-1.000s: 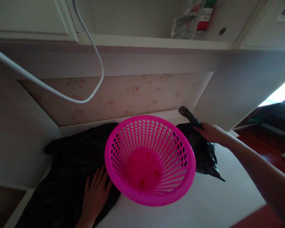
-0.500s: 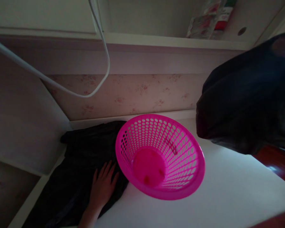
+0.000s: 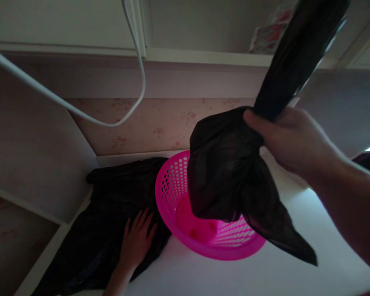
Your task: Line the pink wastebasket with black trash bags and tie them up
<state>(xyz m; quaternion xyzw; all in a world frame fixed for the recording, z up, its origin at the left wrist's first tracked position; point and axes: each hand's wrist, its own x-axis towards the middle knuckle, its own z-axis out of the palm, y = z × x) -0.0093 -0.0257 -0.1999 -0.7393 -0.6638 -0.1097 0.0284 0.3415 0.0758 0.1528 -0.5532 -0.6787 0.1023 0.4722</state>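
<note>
My right hand (image 3: 296, 139) is closed around a black plastic bag (image 3: 222, 168), gripping it at a gathered middle part. One part of that bag sticks up past my fist, and the rest hangs in front of and over the pink basket (image 3: 169, 230). The basket is round, with perforated sides and an open top, and the bag hides its right and far inner side. My left hand (image 3: 138, 238) lies flat, fingers spread, on another black plastic bag (image 3: 110, 230) spread out left of the basket.
The basket stands on a white surface (image 3: 178, 271) against flowered wallpaper (image 3: 160, 131). Above is a white shelf (image 3: 203, 56) with a red-and-clear package (image 3: 268, 38). A white cable (image 3: 80, 117) loops down at the upper left.
My right hand has come into clear view, bringing the black bag leftward from the right side to over the basket. My left hand stays on the other bag.
</note>
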